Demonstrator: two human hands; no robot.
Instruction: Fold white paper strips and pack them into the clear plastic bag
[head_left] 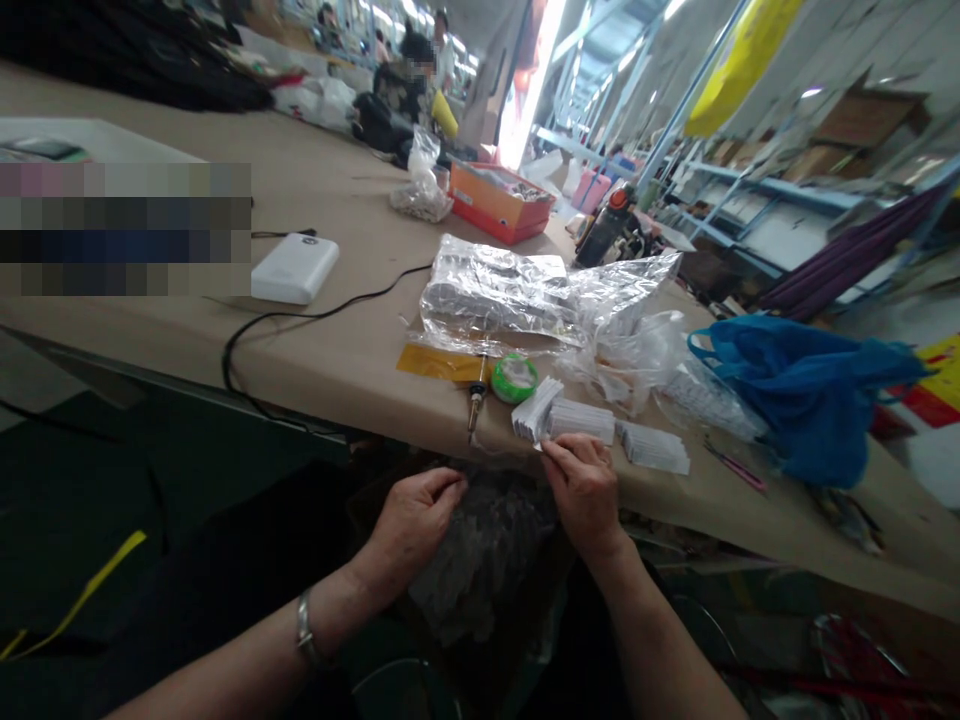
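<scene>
My left hand (416,520) is closed in a pinch just off the table's front edge; whatever is between its fingertips is too small to make out. At the table edge, thumb and fingers of my right hand (585,490) are pressed together on a small white slip (538,446). Just beyond that hand lie stacks of white paper labels (581,420), with another stack (652,447) to the right. A green round tub (514,378) and a thin tool with a dark grip (477,392) lie nearby. Below my hands hangs a heap of greyish, plastic-looking pieces (480,560).
Clear plastic packaging (502,290) spreads over the brown-covered table (375,370). An orange box (499,205), a white power bank (295,268) and a black cable (315,315) lie farther off. To the right are a blue cloth bag (810,385) and pink-handled scissors (739,468).
</scene>
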